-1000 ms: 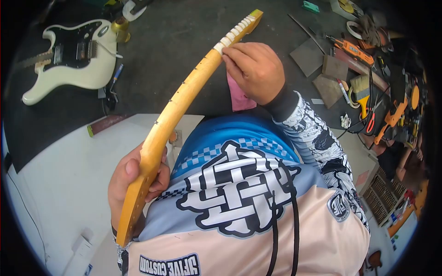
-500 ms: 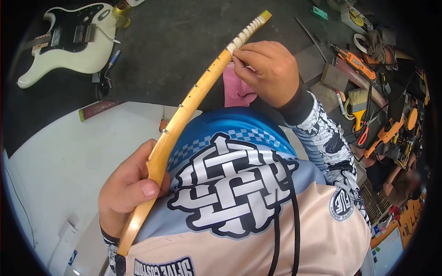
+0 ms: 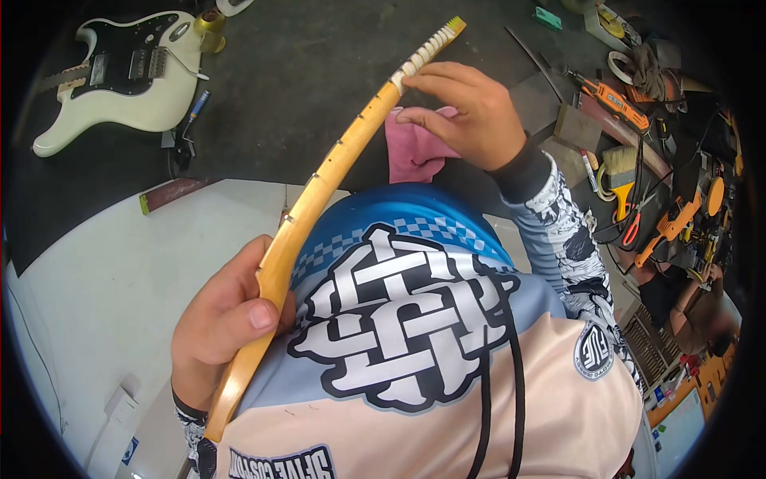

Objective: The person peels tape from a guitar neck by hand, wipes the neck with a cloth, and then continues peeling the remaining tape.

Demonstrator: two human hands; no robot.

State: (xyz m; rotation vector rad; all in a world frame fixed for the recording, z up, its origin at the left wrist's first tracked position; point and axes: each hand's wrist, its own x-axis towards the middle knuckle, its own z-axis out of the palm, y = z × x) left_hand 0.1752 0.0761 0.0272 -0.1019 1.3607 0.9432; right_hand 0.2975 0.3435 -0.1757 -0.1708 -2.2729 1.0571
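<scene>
I hold a yellow lacquered guitar neck [image 3: 327, 172] edge-on, running from my waist up and away. White tape strips [image 3: 423, 53] wrap its far end. My left hand [image 3: 219, 323] grips the near end, thumb over the edge. My right hand [image 3: 467, 112] is up at the taped part, fingertips touching the neck, with a pink cloth [image 3: 411, 148] held under the palm.
A cream electric guitar body [image 3: 112, 80] with a black pickguard lies on the dark floor at upper left. A white board [image 3: 120, 271] lies below my left arm. Tools, a paintbrush [image 3: 618, 172], orange cutters and sanding blocks crowd the right side. Another person's arm [image 3: 694, 299] shows at far right.
My right hand has loosened from a pinch on the tape to fingers spread along the neck, showing more of the pink cloth. The view tilted slightly; my left hand keeps its grip.
</scene>
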